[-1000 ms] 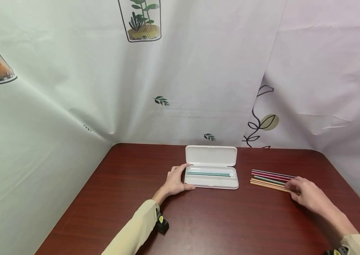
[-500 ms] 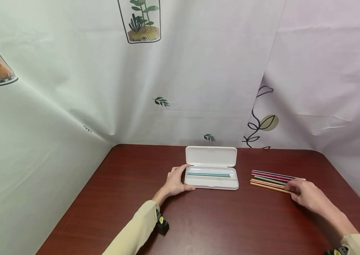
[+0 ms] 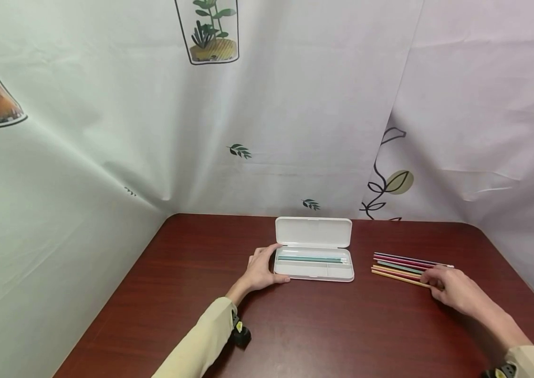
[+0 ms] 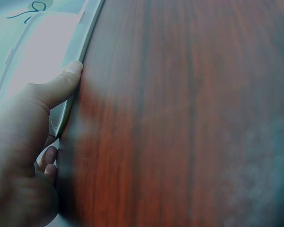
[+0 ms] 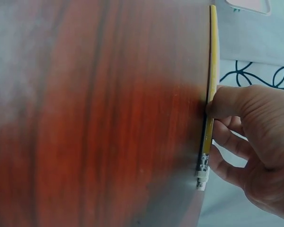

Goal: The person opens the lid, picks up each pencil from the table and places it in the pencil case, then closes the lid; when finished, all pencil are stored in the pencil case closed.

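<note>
An open white pencil case [image 3: 314, 232] lies at the back of the table, with teal pencils [image 3: 311, 259] in its rear compartment. My left hand [image 3: 259, 270] holds the case's left end, thumb at the front edge and fingers toward the back corner. The left wrist view shows that thumb [image 4: 61, 87] against the case's edge. To the right, several coloured pencils [image 3: 396, 265] lie side by side on the table. My right hand [image 3: 456, 286] is at their right ends. In the right wrist view its thumb and curled fingers pinch a yellow pencil [image 5: 212, 61] with a white eraser; the other pencils are mostly hidden there.
The dark red wooden table [image 3: 323, 325] has rounded back corners. A white cloth [image 3: 295, 105] printed with plants hangs right behind it and along the sides. The case's raised lid stands near the back edge. Bare tabletop separates the case from the pencils.
My right hand's fingers have shifted slightly left and drawn in along the pencils; the rear pencil's white end now shows beyond them. The left hand and the case have stayed in place.
</note>
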Available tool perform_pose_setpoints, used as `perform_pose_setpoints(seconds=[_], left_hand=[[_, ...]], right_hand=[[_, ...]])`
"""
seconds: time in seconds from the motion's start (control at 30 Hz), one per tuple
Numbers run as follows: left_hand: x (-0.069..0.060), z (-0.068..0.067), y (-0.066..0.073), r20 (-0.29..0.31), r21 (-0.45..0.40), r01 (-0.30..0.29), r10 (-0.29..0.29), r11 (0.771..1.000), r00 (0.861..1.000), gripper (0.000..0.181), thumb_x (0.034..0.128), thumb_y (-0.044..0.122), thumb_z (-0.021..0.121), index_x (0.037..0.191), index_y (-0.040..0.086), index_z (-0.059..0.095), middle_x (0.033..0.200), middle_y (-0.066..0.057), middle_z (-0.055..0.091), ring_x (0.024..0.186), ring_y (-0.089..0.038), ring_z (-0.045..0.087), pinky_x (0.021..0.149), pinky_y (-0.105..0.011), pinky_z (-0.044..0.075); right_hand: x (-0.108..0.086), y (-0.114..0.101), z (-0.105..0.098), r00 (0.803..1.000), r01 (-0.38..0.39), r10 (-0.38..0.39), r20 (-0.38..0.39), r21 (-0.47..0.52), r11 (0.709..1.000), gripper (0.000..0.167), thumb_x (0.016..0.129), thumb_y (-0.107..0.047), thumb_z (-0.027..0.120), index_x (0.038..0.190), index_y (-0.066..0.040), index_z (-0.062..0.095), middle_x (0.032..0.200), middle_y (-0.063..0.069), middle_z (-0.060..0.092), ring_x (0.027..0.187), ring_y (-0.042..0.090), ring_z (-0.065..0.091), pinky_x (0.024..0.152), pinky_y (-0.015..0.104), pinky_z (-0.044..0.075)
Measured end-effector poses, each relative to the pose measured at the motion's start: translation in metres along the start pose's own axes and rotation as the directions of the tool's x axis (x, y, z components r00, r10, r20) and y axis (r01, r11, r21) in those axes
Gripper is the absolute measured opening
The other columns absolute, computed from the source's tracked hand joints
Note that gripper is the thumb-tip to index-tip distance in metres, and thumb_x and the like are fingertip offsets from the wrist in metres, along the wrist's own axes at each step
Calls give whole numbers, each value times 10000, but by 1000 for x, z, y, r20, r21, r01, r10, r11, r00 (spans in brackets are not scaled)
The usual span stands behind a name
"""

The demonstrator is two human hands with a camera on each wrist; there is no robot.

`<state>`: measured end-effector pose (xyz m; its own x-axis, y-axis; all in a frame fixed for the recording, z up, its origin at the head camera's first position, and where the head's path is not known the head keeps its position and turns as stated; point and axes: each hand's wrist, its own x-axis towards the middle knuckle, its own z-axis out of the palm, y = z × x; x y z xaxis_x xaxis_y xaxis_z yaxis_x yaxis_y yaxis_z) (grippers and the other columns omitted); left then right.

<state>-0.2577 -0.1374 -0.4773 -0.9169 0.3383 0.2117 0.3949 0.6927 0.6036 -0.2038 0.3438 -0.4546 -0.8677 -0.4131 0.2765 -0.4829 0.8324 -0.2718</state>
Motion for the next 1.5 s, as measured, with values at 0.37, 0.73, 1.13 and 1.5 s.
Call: perform_pose_setpoints(seconds=[0.37, 0.73, 1.13, 1.5], left_hand=[[0, -1, 1, 1, 1, -3, 3, 1000, 1000, 885, 698, 342, 911, 1446, 131, 488, 1347, -118, 572, 1249, -318, 435, 951, -491, 314], [1, 0, -1, 1, 1, 3, -3, 1000, 1000, 894, 692, 354, 912, 1446, 133, 485, 1336, -107, 578, 1254, -309, 430, 952, -481, 315], [0, 1, -2, -2, -3, -2, 2, 1000, 1000, 885, 694, 346, 911, 1443, 136, 489, 1342, -101, 576, 1254, -311, 430, 955, -485, 313], [1, 0, -2, 4, -4, -2, 2, 1000, 1000, 893, 701, 351, 909, 1454, 133, 481, 1349, -99, 572, 1261, -308, 426, 966, -485, 313]], right_hand=[[0, -1, 0, 1000, 20, -20, 11, 20, 1000, 290, 711, 80, 759, 875, -152, 700, 774, -124, 545, 661, 20, 458, 550, 302, 410], [10, -9, 1, 997, 66, -64, -45, 28, 997, 321, 701, 85, 764, 870, -180, 697, 776, -161, 523, 647, -9, 437, 542, 279, 391], [28, -19, 3, 978, 182, -176, -115, 42, 982, 335, 668, 111, 763, 860, -153, 689, 805, -156, 534, 675, -10, 465, 553, 275, 425], [55, -43, 5, 989, 145, -143, -38, 77, 986, 284, 722, 85, 731, 877, -149, 694, 816, -118, 541, 675, 36, 466, 572, 290, 416]])
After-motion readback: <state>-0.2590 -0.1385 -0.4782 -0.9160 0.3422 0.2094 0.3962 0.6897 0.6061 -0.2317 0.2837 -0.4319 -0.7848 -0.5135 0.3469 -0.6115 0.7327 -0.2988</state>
